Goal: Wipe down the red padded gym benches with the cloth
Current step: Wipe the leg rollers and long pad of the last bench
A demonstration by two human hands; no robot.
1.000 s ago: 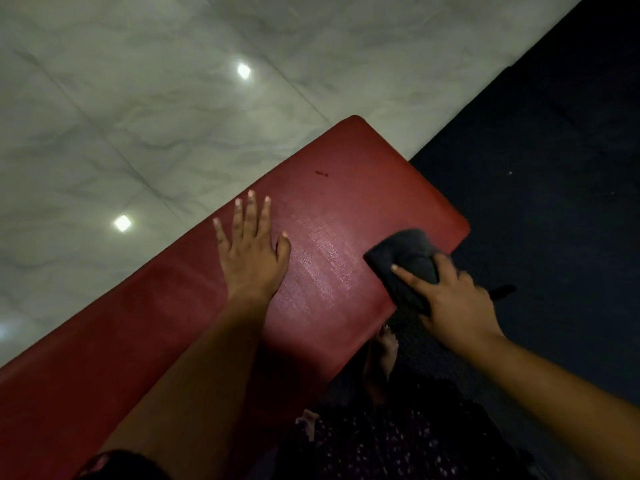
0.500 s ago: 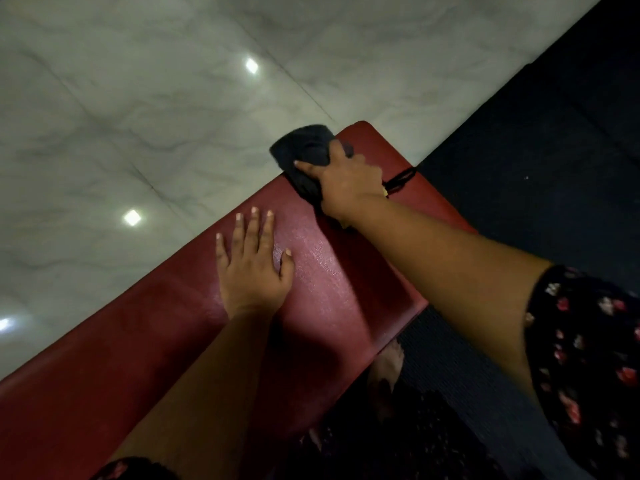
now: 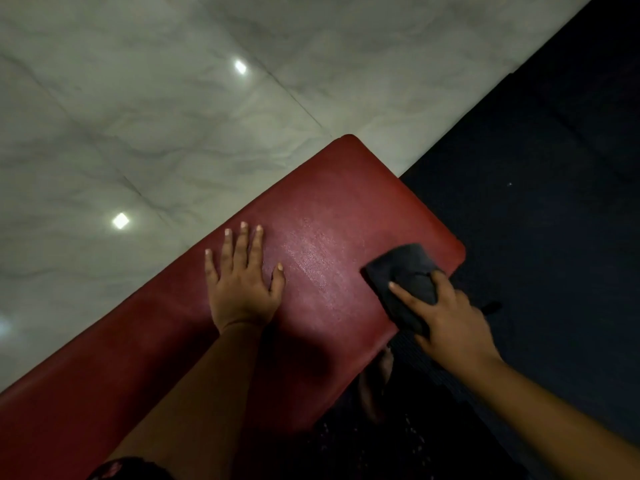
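2 hands are on the job. The left hand (image 3: pixel 242 285) lies flat on the red bench (image 3: pixel 346 209), fingers straight and spread, holding nothing, and it has not budged in the last second. The right hand (image 3: pixel 450 320) is the busy one: it grips the dark cloth (image 3: pixel 405 275), thumb and forefinger spread on top and the rest bunched under the palm. Half a second ago that cloth was up at the far corner of the pad; now it is back at the near edge, close to the right-hand corner and hanging partly over the side above the dark mat (image 3: pixel 554 168). So that is 1 full stroke out and back across the width of the pad.

A damp sheen shows on the bench between the 2 hands, which I take to mean the end section has had its pass. The long stretch running down to the lower left, under the left arm, looks dull and is probably still to do. The next sweeps likely work that way, and the bracing hand will have to shift to let the cloth through. Pale marble floor tiles (image 3: pixel 173 98) lie beyond the pad's far side.
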